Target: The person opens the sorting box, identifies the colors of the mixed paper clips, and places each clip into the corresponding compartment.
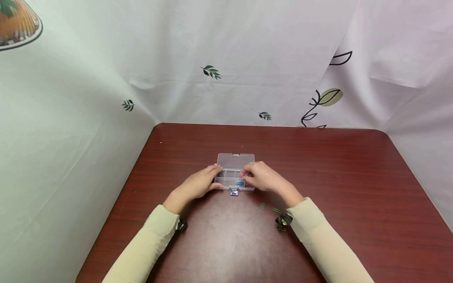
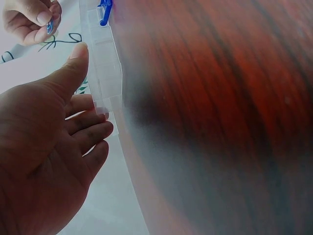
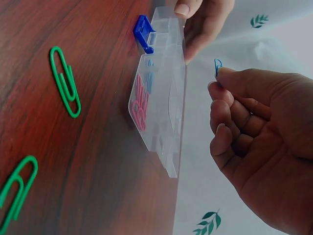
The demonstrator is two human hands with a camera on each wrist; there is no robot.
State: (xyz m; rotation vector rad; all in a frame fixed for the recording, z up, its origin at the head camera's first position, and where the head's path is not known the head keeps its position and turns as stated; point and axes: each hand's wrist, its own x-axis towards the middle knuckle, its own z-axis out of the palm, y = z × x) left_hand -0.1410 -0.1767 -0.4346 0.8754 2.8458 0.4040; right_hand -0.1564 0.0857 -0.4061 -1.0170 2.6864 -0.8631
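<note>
A dark red wood-grain bench (image 1: 318,165) stands against white leaf-printed curtains (image 1: 247,59). At its middle lies a clear compartment box (image 1: 235,173), lid open; the left hand (image 1: 199,183) rests straight-fingered against its side. The right hand (image 1: 262,177) pinches a blue paper clip (image 3: 217,66) above it, with two green paper clips (image 3: 66,81) lying near.

Dark red wood-grain surface (image 1: 339,177), rounded corners. Clear compartment box (image 1: 235,173) sits mid-frame, lid open. Two green paper clips (image 1: 269,208) lie loose, lower right of box.

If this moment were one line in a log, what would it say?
left hand: steadies clear box | right hand: pinches blue paper clip above box | two green clips on table
</note>
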